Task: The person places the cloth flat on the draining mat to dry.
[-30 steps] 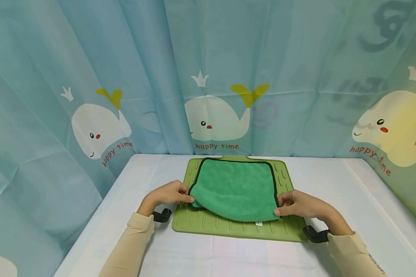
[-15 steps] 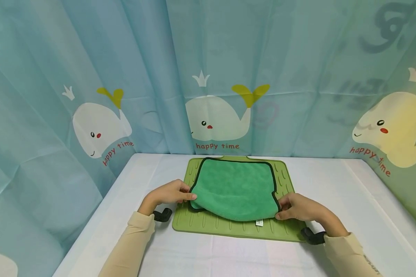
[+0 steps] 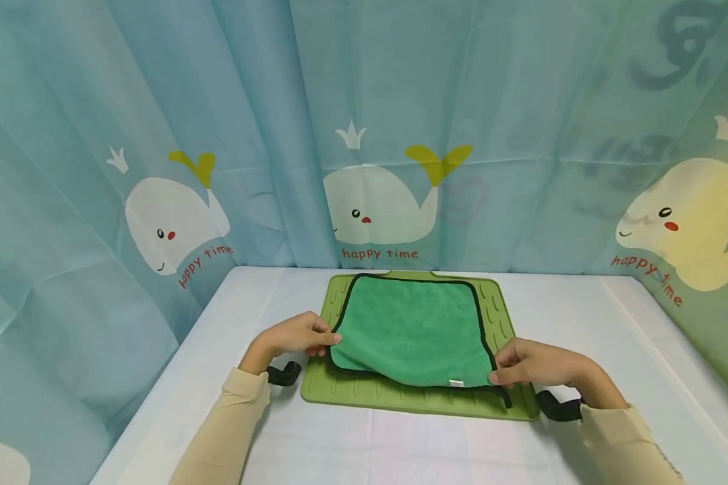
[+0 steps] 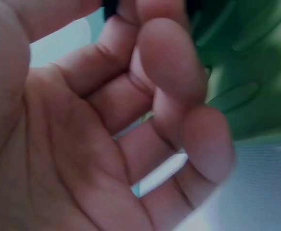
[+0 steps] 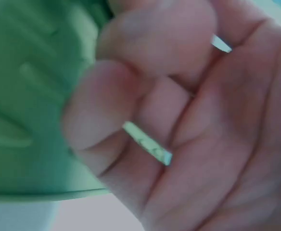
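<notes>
A green towel (image 3: 412,323) with a black border lies over a ribbed olive-green mat (image 3: 394,400), its near edge raised and bowed, with a small white label (image 3: 456,383) there. My left hand (image 3: 294,337) pinches the towel's left edge between thumb and fingers. On the opposite side, my right hand (image 3: 536,365) pinches the right edge close to the near corner, and a bit of black border hangs below its fingers. Both wrist views are filled by curled fingers (image 4: 172,60) and palm, with the mat (image 5: 30,115) behind; the pinched cloth is mostly hidden there.
The mat rests on a table (image 3: 315,438) covered in white cloth. A light blue curtain (image 3: 509,101) printed with whales stands behind and along the sides. Each wrist carries a black mount (image 3: 284,374).
The towel's near edge has unfolded: black border now shows along it and at the right corner, and the label has shifted up. My right hand has moved slightly right; the left hardly moved.
</notes>
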`<control>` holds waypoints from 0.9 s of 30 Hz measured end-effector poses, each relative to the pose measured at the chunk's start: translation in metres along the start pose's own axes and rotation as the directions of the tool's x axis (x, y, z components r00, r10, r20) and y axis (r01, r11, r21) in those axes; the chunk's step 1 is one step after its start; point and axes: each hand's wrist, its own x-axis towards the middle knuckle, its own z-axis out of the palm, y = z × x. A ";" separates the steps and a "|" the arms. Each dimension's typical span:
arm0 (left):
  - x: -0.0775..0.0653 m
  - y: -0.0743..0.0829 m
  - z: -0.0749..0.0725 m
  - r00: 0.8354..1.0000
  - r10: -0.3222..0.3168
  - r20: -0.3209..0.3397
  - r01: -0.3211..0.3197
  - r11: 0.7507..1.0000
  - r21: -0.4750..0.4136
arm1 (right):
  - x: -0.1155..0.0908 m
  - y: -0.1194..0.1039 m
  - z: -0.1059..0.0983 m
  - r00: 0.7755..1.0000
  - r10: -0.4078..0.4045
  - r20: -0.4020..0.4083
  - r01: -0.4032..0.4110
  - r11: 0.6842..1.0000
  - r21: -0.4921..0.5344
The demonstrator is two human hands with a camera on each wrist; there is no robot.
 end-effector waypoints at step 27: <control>-0.004 0.000 -0.001 0.988 -0.050 0.143 0.051 0.999 -0.003 | 0.002 -0.007 0.006 0.993 0.100 -0.061 -0.100 0.995 -0.010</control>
